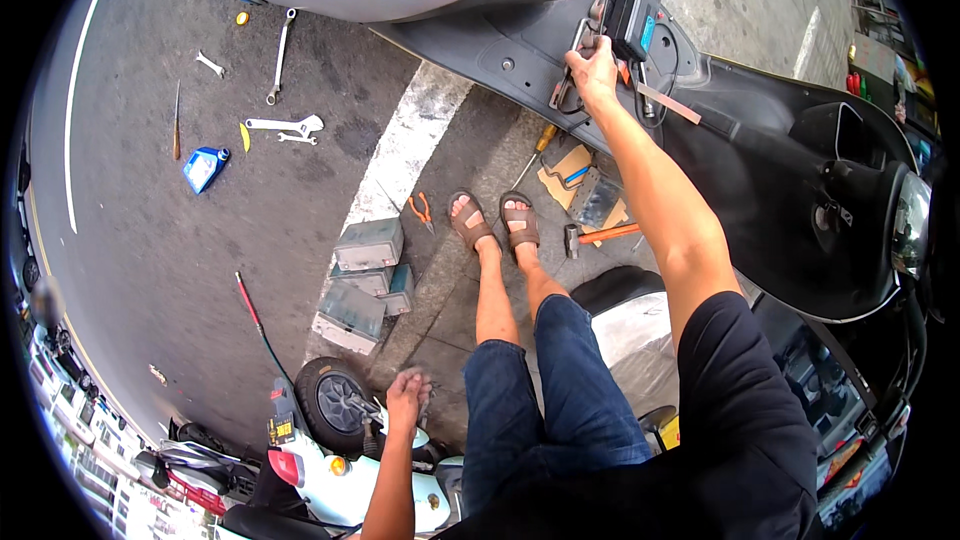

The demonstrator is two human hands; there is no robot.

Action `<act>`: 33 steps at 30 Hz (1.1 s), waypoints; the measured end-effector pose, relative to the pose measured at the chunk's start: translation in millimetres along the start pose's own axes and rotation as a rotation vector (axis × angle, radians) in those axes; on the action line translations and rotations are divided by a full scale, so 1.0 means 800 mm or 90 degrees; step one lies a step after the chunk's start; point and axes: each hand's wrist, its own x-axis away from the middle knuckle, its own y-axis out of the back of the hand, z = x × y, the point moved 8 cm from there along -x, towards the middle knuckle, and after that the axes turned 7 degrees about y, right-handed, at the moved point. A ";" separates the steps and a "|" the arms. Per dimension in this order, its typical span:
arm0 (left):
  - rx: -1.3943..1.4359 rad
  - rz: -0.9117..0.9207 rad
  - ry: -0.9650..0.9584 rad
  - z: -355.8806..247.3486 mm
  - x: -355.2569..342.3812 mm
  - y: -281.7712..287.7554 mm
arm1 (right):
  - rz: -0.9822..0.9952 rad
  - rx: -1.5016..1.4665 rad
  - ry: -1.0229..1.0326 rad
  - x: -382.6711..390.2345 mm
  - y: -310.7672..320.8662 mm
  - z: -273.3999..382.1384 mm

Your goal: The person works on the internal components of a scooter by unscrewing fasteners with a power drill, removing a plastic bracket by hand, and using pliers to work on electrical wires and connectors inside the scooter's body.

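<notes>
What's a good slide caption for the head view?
Right hand at a scooter footboard, with adjustable wrench, orange-handled pliers and hammer lying on the ground.

Asphalt [150, 270] holds 4 wrenches [281, 58] (1 adjustable) and a blue bottle [205, 171].

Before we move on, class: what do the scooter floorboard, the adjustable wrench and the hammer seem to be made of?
Scooter floorboard: probably moulded plastic, matte grey, with a dull, even surface. Adjustable wrench: apparently polished or plated steel, pale with bright highlights. Hammer: head likely steel, dull grey; handle orange, perhaps painted wood or plastic, I cannot tell which.
</notes>
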 end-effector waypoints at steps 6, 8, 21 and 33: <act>-0.161 0.254 -0.486 -0.416 -0.039 -0.297 | 0.162 -0.558 -0.034 0.059 0.064 -0.029; -0.228 0.326 -0.505 -0.500 -0.008 -0.400 | 0.196 -0.610 -0.002 0.077 0.074 -0.014; 0.002 0.283 -0.451 -0.520 -0.038 -0.469 | 0.092 -0.530 0.044 0.109 0.136 -0.050; -0.421 -0.241 -0.506 -0.307 -0.030 -0.146 | 0.436 0.080 -0.059 0.301 -0.026 -0.253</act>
